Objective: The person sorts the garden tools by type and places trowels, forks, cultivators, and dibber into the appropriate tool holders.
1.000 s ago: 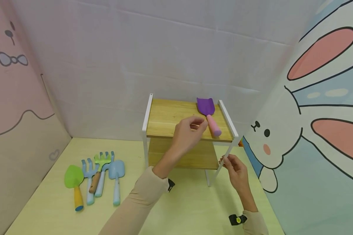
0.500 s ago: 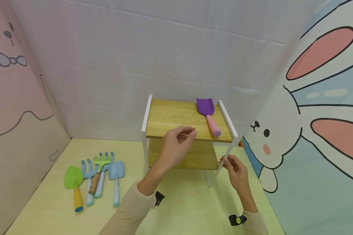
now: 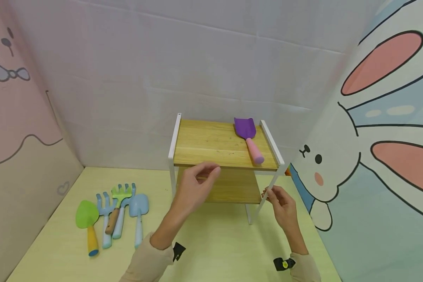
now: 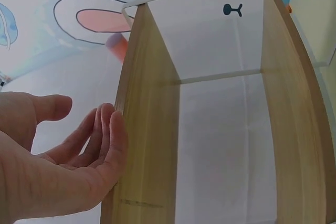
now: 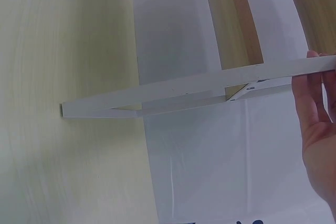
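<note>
As one purple shovel (image 3: 245, 130) lies atop the rack (image 3: 208, 143), we judge shelving begun, five tools (image 3: 112, 220) left; left hand (image 3: 194, 188) empty, right hand (image 3: 284, 203) gripping the rack's leg (image 3: 273, 181).

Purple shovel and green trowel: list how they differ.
Colour: the purple shovel has a pink handle; the green trowel has a yellow one with a blue end.
Blade: the purple shovel's is squared off in front, the green trowel's rounded.
Place: the purple shovel lies on the shelf, on its top board; the green trowel lies on the table.
Both have the handle end nearer the camera.
</note>
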`<action>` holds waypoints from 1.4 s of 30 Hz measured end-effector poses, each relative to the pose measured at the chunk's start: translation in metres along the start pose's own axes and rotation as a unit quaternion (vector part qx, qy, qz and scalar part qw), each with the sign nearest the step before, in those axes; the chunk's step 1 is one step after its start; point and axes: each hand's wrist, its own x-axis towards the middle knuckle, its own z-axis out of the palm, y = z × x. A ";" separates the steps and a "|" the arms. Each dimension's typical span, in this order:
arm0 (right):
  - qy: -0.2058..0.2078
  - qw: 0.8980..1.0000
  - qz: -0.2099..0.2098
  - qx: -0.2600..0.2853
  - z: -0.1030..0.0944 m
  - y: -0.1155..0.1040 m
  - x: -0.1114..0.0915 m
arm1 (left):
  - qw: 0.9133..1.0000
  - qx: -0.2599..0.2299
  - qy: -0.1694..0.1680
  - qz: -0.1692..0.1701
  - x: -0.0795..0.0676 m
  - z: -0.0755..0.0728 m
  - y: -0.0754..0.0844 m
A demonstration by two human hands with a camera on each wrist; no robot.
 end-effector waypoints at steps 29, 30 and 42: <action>0.003 1.000 -0.002 0.019 0.001 0.000 -0.001 | 0.996 0.000 0.031 -0.089 -0.046 -0.033 -0.058; 0.005 1.000 -0.004 0.021 0.001 0.001 -0.001 | 0.995 -0.001 0.031 -0.095 -0.048 -0.035 -0.061; 0.016 1.000 0.003 0.015 0.003 0.001 -0.001 | 0.986 0.012 0.059 -0.153 -0.067 -0.054 -0.094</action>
